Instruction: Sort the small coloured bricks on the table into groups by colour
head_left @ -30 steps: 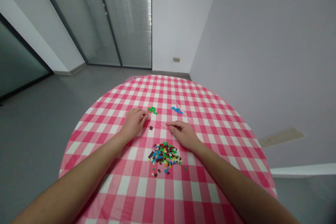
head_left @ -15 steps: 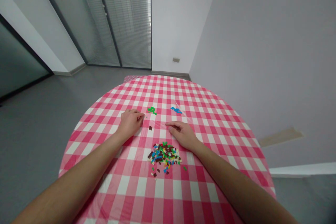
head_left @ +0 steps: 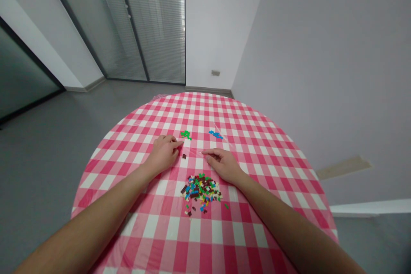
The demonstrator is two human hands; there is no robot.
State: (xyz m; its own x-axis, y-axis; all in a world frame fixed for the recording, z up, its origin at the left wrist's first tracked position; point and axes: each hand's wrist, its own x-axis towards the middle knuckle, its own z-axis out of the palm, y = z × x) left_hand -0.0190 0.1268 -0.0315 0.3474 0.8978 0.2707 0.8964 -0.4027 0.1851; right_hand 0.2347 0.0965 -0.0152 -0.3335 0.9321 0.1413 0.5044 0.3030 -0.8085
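My left hand [head_left: 164, 153] is low over the table, its index finger stretched toward a small green brick pile [head_left: 185, 134]. The fingertip stops just short of that pile, and I see nothing held. Below it lies a dark brown brick or small cluster [head_left: 184, 156]. On the other side my right hand [head_left: 224, 164] rests on the cloth, index finger extended and thumb apart, with no piece visible in it. Beyond it is a small blue brick pile [head_left: 215, 135]. Between my forearms spreads a larger mixed pile of toy bricks [head_left: 202, 188] in brown, green, blue, yellow and white.
A pink-and-white checked cloth [head_left: 180, 231] covers the round table. Several loose pieces, including a green brick [head_left: 226, 206], lie around the mixed pile. Glass partitions with blinds [head_left: 154, 25] stand past the far edge, and a plain wall [head_left: 321, 72] rises at right.
My left hand has moved slightly right and its index finger now reaches out beside the green pile, covering a tiny piece seen there before. My right hand stays almost still.
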